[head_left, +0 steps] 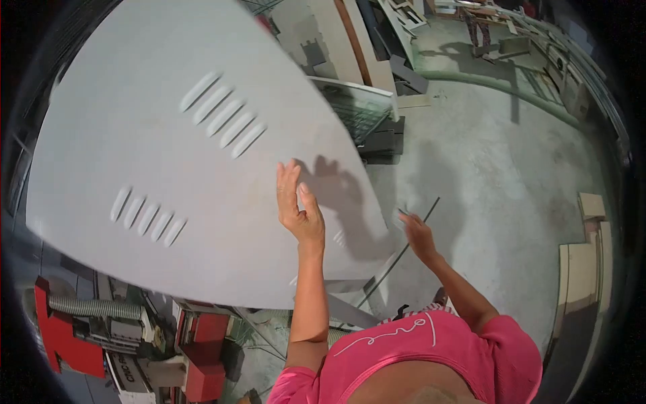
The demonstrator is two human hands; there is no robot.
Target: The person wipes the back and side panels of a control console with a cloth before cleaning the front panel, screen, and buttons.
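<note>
A large, light grey curved panel (202,155) with two rows of raised louvre vents fills the left and middle of the view. My left hand (299,205) is over its right part, fingers extended and thumb apart, casting a shadow on the surface. Nothing is in that hand. Beyond the panel's right edge is my right hand (420,239), fingers closed around a small, pale, blurred item (404,217) whose kind I cannot tell. A thin dark rod (387,273) runs diagonally past this hand and overlaps it in this view.
Red and grey machinery (205,353) with a ribbed hose (94,308) stands below the panel at left. Behind the panel are a green crate (363,111) and leaning boards. More boards (577,283) lie at the right. Another person's legs (479,34) show far off.
</note>
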